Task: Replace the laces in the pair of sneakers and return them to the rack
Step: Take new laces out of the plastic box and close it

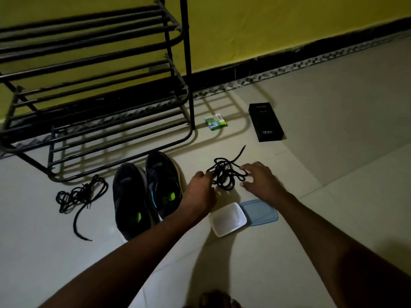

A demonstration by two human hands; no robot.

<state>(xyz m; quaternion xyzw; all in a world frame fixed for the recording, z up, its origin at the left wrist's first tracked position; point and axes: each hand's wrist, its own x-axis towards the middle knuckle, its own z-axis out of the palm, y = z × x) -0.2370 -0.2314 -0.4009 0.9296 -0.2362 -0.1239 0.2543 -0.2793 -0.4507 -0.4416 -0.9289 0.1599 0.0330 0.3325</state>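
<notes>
Floor inventory, head view.

- Sneakers (pixel 131 196): a dark pair, standing side by side on the pale tiled floor (pixel 333 152). They are touching each other, toes pointing at the rack, with green patches showing inside.
- Rack (pixel 95 85): black metal bars in several tiers, standing against the yellow wall (pixel 266 23), just behind the sneakers.
- Lace (pixel 224 176): a black tangle lying on the floor right of the sneakers, between the two hands. One end is trailing off toward the black box.
- Left hand (pixel 200 185): reaching in past the right-side sneaker, fingers curling down at the tangle's left edge. The fingertips are hiding behind the knuckles, so I cannot tell whether the grip is holding the lace.
- Right hand (pixel 260 176): reaching to the tangle's right edge, fingers spreading loosely. One fingertip is touching a loop and the thumb is sitting apart below. The grip is gaping wide and holding nothing.
- Second lace (pixel 80 194): a black tangle lying left of the sneakers, near the rack's front corner. One end is running out toward the viewer.
- Tub (pixel 228 218): white and square, lying beside the left wrist.
- Lid (pixel 259 211): blue, lying just right of the tub, partly under the right forearm.
- Green box (pixel 215 122): small, lying by the rack's right post.
- Black box (pixel 265 122): oblong, lying well right of the rack.
</notes>
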